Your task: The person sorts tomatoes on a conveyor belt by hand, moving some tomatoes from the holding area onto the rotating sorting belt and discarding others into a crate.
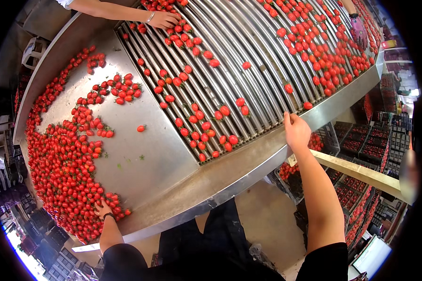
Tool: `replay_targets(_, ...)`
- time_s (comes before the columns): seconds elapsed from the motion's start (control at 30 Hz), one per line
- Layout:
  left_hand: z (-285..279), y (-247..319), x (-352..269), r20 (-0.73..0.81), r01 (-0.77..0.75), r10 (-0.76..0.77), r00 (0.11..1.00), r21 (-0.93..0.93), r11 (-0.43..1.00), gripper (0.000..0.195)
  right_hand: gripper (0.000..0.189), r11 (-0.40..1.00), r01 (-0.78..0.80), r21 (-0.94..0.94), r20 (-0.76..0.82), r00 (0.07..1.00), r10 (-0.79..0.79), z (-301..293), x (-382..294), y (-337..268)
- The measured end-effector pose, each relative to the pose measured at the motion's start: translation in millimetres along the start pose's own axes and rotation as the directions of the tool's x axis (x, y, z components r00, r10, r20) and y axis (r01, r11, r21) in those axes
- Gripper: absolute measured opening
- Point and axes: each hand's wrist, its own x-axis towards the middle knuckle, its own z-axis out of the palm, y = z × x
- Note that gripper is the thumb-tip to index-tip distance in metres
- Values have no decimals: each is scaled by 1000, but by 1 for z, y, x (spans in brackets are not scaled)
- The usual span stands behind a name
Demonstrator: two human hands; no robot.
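My left hand (103, 210), with a dark band at its wrist, lies with fingers apart on the near edge of a large heap of small red oval tomatoes (68, 165). Many of them keep their green stems. The heap rests on a sloped sheet-metal tray (154, 175) beside a roller conveyor (263, 80). At the conveyor's near metal rim is my right hand (298, 132), fingers bent and index fingertip by the roller ends. Its palm is turned from view, so whether it holds anything is hidden. One tomato (307, 105) lies on the rollers just beyond it.
Across the conveyor, another person's hand (164, 20) touches tomatoes on the rollers. A second, gloved hand (359, 33) is at the far right. Stacked crates of tomatoes (355, 189) and a pale beam (358, 172) stand right of my right arm.
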Motion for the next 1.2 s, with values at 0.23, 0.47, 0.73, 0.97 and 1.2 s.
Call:
replay_targets(0.23,-2,61,-48,173,-195,207,963,-85,977,70,43,999,-8,-41,22,1000,8,6,-2,-4)
replay_targets(0.47,-54,166,-180,599,15,668,441,-750,662,60,42,998,-51,-25,33,998,52,3,-8,-11)
replay_targets(0.73,22,125,-113,234,-643,643,729,-85,761,58,42,999,-48,-2,59,997,48,9,-10,-22)
replay_targets(0.97,31,214,-222,176,-821,929,326,-435,371,43,43,998,-65,6,88,994,65,10,-10,-17)
replay_targets(1.2,34,337,-315,48,-899,936,-349,-299,-320,32,40,997,-70,25,85,994,67,11,-10,-24)
